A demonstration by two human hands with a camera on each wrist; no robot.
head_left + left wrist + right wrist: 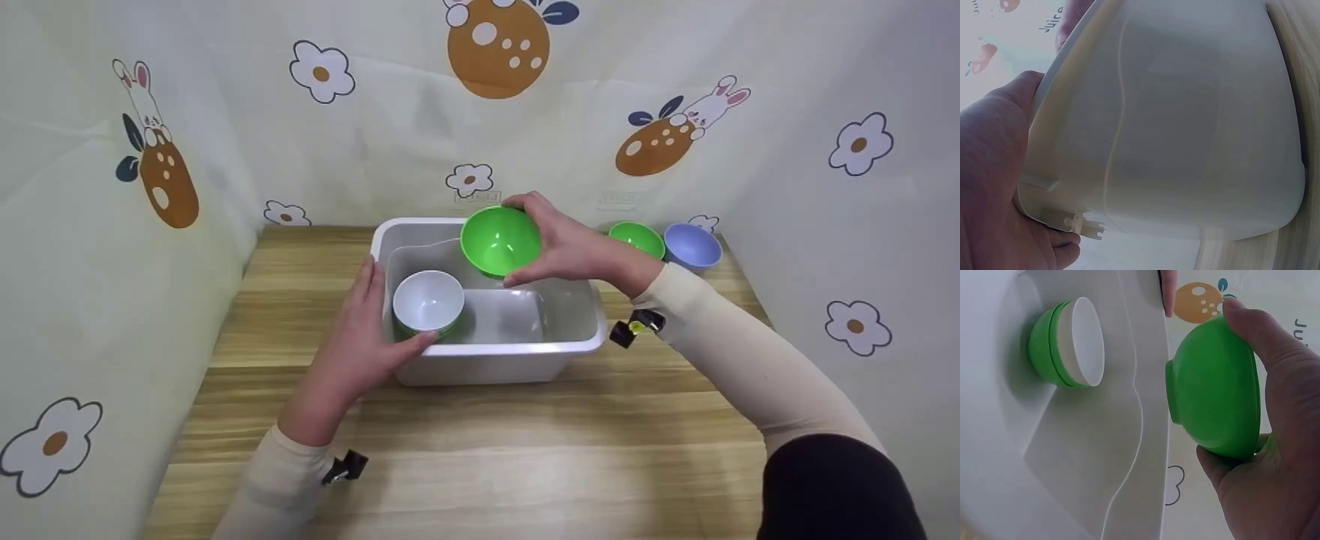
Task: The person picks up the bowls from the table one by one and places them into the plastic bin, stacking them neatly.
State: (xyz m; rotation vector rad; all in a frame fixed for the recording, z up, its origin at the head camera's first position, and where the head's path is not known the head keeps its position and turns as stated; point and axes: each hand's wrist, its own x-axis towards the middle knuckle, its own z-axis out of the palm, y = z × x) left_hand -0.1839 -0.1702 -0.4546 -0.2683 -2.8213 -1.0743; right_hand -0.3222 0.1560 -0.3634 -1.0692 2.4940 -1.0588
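My right hand [559, 244] grips a green bowl [500, 241] by its rim, thumb on one side and fingers on the other. The bowl is above the back part of a white plastic tub [495, 349], its hollow facing the head camera. In the right wrist view the bowl's green outside [1213, 388] and its foot show. My left hand [360, 337] holds the tub's left end, thumb over the front rim and fingers along the left side. Inside, at the left, a white bowl [428, 300] sits nested in green bowls [1044, 349].
Behind my right forearm, a second green bowl [637, 238] and a purple-blue bowl [693, 246] stand side by side on the wooden table [480, 457]. A printed cloth [390, 135] with flowers and rabbits encloses the back and sides.
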